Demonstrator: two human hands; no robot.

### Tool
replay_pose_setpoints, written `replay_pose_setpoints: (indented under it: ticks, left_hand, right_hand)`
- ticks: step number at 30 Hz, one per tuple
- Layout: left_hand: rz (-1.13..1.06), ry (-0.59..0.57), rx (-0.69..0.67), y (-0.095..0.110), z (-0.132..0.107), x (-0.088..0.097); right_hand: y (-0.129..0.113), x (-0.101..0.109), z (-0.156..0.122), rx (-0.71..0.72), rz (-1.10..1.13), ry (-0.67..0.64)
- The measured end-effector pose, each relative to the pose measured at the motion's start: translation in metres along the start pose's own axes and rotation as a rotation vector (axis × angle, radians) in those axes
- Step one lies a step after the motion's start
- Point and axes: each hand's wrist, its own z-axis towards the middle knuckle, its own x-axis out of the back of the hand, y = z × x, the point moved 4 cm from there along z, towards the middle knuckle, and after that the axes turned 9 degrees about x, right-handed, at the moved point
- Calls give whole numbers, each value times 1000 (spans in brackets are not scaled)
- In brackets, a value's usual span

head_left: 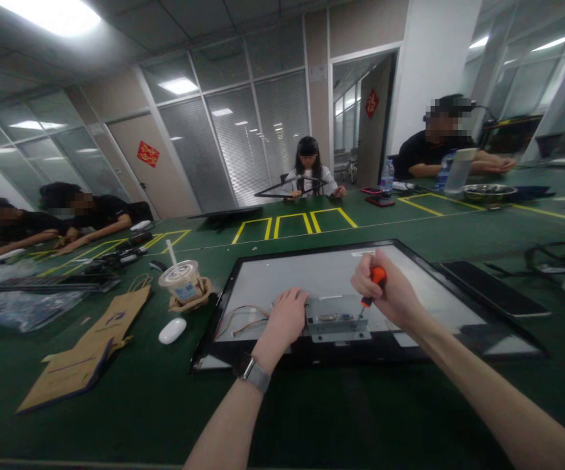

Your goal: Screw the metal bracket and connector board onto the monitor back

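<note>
My right hand (pixel 375 284) is closed around the orange and black handle of a screwdriver (pixel 378 275). The screwdriver slants down, and its tip reaches a metal bracket (pixel 339 330) with small connectors along it. Beside the bracket's left end, my left hand (pixel 288 316) lies with its fingers stretched out. Both hands are over a large flat display panel (pixel 272 274) with a black frame and a pale back, lying on the green table. Thin wires (pixel 243 320) curl on the panel left of my left hand. The exact spot under the screwdriver tip is too small to make out.
Left of the panel stand a drink cup (pixel 183 285) in a cardboard holder, a white mouse (pixel 172 331) and brown paper bags (pixel 86 352). A dark flat slab (pixel 495 288) lies to the right. Across the table (pixel 204 258) several people sit, one holding a black frame (pixel 289 188).
</note>
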Motion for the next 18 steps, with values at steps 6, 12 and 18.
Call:
replay_pose_setpoints:
  ticks: [6,12,18]
  left_hand:
    - [-1,-9,2,0,-1,2]
    - [-4,0,-1,0,-1,1]
    - [-5,-1,0,0,0,0]
  right_hand:
    - [-3,4,3,27,-59,-56]
    - [1,8,3,39,-177,-20]
    - [3,13,0,147,-416,80]
